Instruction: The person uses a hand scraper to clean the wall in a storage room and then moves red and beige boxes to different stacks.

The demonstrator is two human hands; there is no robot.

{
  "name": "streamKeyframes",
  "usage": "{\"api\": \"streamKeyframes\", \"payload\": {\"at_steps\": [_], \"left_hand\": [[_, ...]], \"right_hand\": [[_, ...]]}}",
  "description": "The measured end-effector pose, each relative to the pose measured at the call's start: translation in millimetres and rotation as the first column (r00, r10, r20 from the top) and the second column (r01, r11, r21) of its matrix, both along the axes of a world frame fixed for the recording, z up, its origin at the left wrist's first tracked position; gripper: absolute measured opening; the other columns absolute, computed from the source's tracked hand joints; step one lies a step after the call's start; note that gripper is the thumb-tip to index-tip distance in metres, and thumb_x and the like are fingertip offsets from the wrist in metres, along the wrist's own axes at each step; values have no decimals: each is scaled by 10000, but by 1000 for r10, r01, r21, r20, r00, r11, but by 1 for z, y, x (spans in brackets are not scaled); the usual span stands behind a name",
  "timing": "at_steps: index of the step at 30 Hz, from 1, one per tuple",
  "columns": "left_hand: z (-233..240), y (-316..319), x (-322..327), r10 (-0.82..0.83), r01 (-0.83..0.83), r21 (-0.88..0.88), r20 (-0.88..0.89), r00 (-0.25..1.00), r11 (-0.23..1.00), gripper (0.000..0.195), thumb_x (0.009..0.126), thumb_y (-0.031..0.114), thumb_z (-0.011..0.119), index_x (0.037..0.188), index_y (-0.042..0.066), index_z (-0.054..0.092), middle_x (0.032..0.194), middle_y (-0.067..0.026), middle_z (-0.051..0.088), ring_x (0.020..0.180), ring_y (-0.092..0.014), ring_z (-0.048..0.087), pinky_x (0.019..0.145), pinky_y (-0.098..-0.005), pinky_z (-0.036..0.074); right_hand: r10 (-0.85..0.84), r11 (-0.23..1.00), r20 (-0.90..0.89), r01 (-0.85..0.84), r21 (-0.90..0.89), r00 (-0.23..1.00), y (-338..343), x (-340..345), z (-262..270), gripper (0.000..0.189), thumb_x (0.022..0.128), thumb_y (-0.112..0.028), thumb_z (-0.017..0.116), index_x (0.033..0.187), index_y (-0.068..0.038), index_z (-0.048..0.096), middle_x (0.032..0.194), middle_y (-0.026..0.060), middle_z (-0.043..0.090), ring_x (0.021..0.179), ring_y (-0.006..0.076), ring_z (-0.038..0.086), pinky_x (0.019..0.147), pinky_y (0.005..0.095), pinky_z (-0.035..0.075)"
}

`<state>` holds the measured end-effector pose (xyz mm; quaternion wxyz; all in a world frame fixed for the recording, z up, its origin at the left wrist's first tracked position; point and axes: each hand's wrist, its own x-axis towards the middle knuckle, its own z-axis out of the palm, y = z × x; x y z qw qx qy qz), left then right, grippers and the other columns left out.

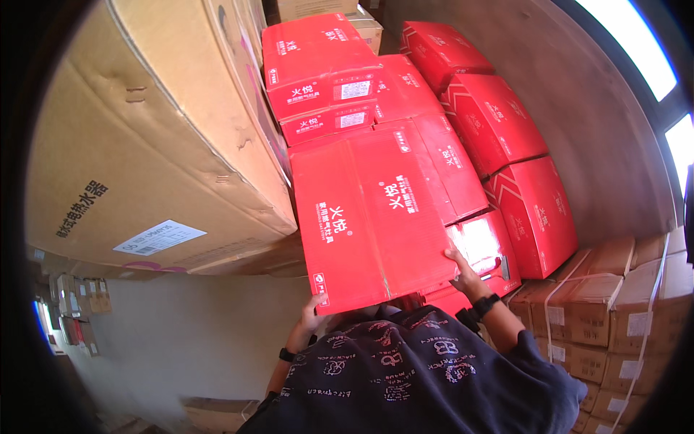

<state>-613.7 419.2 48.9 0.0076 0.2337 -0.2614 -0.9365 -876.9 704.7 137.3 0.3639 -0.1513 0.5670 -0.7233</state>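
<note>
A large red cardboard carton (363, 217) with white printing is in front of my chest, its broad printed face turned up. My left hand (313, 313) holds its near left corner, fingers mostly hidden beneath. On the opposite side, my right hand (464, 275) grips the near right edge, thumb on top. The carton's far edge overlaps other red cartons (450, 168) stacked behind it; whether it rests on them I cannot tell. By my right hand, another red carton (480, 244) catches bright glare.
On the left looms a tall brown carton (162, 163) with a white label. More red cartons (537, 217) line the brown wall (574, 125) on the right. Strapped brown cartons (585, 309) are stacked at lower right. Pale floor (190, 331) shows at lower left.
</note>
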Motion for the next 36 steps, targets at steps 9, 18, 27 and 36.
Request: {"api": "streamKeyframes", "payload": {"at_steps": [9,18,27,36], "left_hand": [[33,4,-33,89,-120,-280,-120,989,952,388,836,232,496,1125,-24,531,1015,-132,625,918,-226,612,819,-357,485],[183,-96,-207,359,-554,-44,-720,595,831,645,832,284,516,1387,22,318,1351,-113,439,1294,-236,359,1092,-423,229],[177,-83,-288,320,-612,-718,-525,789,331,904,752,177,708,1462,101,153,1471,-123,230,1391,-273,172,1104,-472,177],[152,-129,-356,410,-481,-871,-475,779,-94,942,773,169,673,1474,81,50,1506,-262,41,1409,-350,89,1124,-453,114]], "right_hand": [[-209,972,82,197,128,975,18,-2,77,625,866,-399,504,1338,-13,367,1305,152,456,1180,224,468,987,360,386],[-89,972,89,106,-211,992,-145,-189,154,633,868,-575,423,1240,-69,503,1180,114,592,1080,227,571,935,409,453],[-90,979,-564,-31,-200,821,-296,-250,127,860,792,-185,729,1430,-59,166,1331,132,444,1224,203,439,1031,379,363],[47,982,-661,-157,-108,749,-313,-303,91,725,774,22,702,1361,-36,280,1200,92,538,1070,161,555,904,306,490]]}}
